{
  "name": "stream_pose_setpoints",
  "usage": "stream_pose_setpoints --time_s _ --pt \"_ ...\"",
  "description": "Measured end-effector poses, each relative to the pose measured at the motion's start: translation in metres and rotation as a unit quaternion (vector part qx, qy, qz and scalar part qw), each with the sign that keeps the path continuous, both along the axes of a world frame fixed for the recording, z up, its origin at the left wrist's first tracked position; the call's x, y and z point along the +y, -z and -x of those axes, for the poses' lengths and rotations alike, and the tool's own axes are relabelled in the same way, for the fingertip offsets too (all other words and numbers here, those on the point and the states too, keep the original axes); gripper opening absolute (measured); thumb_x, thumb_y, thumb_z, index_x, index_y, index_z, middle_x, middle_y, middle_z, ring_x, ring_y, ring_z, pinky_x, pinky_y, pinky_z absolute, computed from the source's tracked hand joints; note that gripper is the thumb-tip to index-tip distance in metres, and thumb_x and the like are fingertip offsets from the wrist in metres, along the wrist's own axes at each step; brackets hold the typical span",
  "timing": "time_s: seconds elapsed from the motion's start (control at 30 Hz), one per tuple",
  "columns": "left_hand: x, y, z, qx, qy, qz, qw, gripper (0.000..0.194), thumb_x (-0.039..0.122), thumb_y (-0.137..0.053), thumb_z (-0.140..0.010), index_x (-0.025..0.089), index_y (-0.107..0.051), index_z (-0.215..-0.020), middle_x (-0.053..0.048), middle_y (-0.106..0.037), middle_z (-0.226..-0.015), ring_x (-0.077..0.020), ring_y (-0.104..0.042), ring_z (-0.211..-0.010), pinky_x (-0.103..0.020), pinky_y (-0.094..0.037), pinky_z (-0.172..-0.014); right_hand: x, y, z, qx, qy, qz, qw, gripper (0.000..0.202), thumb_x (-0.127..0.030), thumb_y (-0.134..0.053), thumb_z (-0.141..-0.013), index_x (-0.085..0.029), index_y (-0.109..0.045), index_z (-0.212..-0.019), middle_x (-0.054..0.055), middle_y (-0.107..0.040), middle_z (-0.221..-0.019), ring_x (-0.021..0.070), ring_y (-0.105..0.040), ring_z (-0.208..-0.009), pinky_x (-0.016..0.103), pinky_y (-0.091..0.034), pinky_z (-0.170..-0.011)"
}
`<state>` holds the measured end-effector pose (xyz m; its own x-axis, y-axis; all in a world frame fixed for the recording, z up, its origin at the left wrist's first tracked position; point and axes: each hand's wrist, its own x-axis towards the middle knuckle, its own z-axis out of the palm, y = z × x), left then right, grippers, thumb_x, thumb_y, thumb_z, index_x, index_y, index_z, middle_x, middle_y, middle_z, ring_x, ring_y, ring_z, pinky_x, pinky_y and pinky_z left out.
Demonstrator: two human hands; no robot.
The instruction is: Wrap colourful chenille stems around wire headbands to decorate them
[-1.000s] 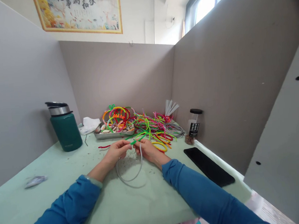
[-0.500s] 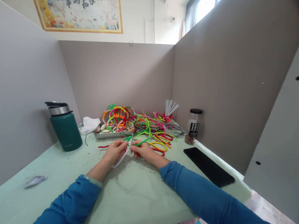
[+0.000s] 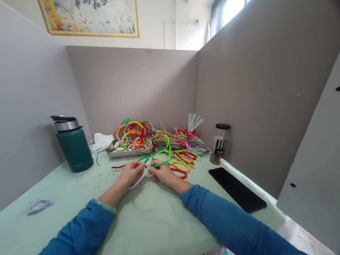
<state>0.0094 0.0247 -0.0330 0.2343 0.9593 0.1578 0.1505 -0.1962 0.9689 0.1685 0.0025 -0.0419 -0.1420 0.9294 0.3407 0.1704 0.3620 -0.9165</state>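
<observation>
My left hand [image 3: 131,173] is closed on a pale grey-white strip [image 3: 140,180], which slants up to the right between my hands. My right hand [image 3: 161,172] is closed close beside it, its fingertips pinching a green fuzzy stem [image 3: 160,164] near the strip's upper part. A short green piece also shows just above the left fingertips. Behind the hands is a metal tray [image 3: 130,152] of shell-like pieces with colourful fuzzy rings on top. To its right lies a tangled pile of coloured stems [image 3: 171,141].
A green bottle [image 3: 75,147] stands at the left, near white tissue [image 3: 102,142]. On the right are a jar with a black lid [image 3: 219,143], a black phone-like slab [image 3: 237,189] and a coil of grey wire [image 3: 199,148]. White strips [image 3: 193,122] lean behind the pile.
Both hands have shifted only slightly. The pale strip's upper end has tilted a little to the right, and both hands keep their hold.
</observation>
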Motion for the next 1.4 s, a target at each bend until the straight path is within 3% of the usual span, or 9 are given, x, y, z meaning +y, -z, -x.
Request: stream_pose_setpoints --time_s 0.23,0.53,0.7,0.87,1.07,1.27,1.4 --pt "-0.002 0.0 -0.002 -0.024 0.038 0.028 0.999 0.043 0.056 -0.067 -0.062 0.017 -0.051 -0.073 0.01 -0.036 -0.043 -0.0037 -0.025 -0.033 -0.018 -0.018 -0.033 0.015 0.012 -0.002 0.017 0.009 0.009 1.0 0.015 -0.032 -0.058 -0.074 -0.017 -0.06 -0.07 -0.004 -0.052 -0.055 0.0085 -0.046 -0.041 0.021 -0.036 -0.043" --pt "-0.011 -0.006 -0.003 -0.082 0.079 0.036 0.993 0.031 0.038 -0.069 -0.066 0.016 -0.052 -0.08 0.01 -0.035 -0.048 -0.0035 -0.027 -0.038 -0.017 -0.022 -0.035 0.023 0.02 -0.003 0.041 0.002 0.033 0.999 0.02 -0.035 -0.058 -0.074 -0.016 -0.063 -0.077 -0.003 -0.049 -0.052 0.0093 -0.043 -0.043 0.021 -0.033 -0.042" --pt "-0.01 -0.006 -0.004 -0.06 0.051 -0.001 0.997 0.036 0.038 -0.068 -0.065 0.017 -0.052 -0.089 0.009 -0.041 -0.054 -0.0044 -0.03 -0.039 -0.017 -0.023 -0.034 0.022 0.018 -0.003 0.048 0.015 0.028 0.998 0.022 -0.038 -0.059 -0.074 -0.016 -0.063 -0.076 -0.002 -0.054 -0.06 0.009 -0.045 -0.047 0.021 -0.034 -0.045" --pt "-0.008 -0.006 -0.005 -0.019 0.001 0.004 1.0 0.036 0.048 -0.065 -0.066 0.018 -0.049 -0.075 0.009 -0.038 -0.048 -0.004 -0.028 -0.037 -0.017 -0.018 -0.033 0.017 0.013 -0.003 0.05 0.021 0.041 0.998 0.024 -0.04 -0.056 -0.076 -0.016 -0.059 -0.071 -0.004 -0.046 -0.048 0.0089 -0.042 -0.042 0.02 -0.031 -0.043" --pt "-0.013 -0.01 -0.003 0.002 0.025 0.005 1.0 0.038 0.051 -0.066 -0.066 0.016 -0.053 -0.073 0.009 -0.038 -0.048 -0.0028 -0.027 -0.039 -0.017 -0.017 -0.037 0.015 0.005 0.0 0.12 0.029 0.073 0.99 0.025 -0.04 -0.061 -0.072 -0.015 -0.055 -0.067 -0.002 -0.053 -0.056 0.0083 -0.043 -0.042 0.021 -0.032 -0.041" --pt "-0.014 -0.011 -0.004 0.03 0.047 0.012 0.998 0.04 0.052 -0.066 -0.065 0.015 -0.054 -0.07 0.007 -0.041 -0.05 -0.0033 -0.03 -0.039 -0.018 -0.017 -0.038 0.01 0.002 -0.002 0.115 0.007 0.063 0.991 0.033 -0.046 -0.062 -0.072 -0.015 -0.056 -0.064 -0.003 -0.047 -0.044 0.0088 -0.041 -0.039 0.021 -0.028 -0.04" --pt "-0.017 -0.014 -0.005 0.02 0.037 -0.007 0.999 0.039 0.05 -0.068 -0.064 0.016 -0.057 -0.08 0.007 -0.044 -0.05 -0.0056 -0.035 -0.042 -0.018 -0.021 -0.04 0.011 0.002 -0.003 0.129 -0.003 0.074 0.989 0.032 -0.046 -0.062 -0.071 -0.014 -0.057 -0.068 -0.004 -0.046 -0.042 0.0087 -0.042 -0.038 0.021 -0.028 -0.039"
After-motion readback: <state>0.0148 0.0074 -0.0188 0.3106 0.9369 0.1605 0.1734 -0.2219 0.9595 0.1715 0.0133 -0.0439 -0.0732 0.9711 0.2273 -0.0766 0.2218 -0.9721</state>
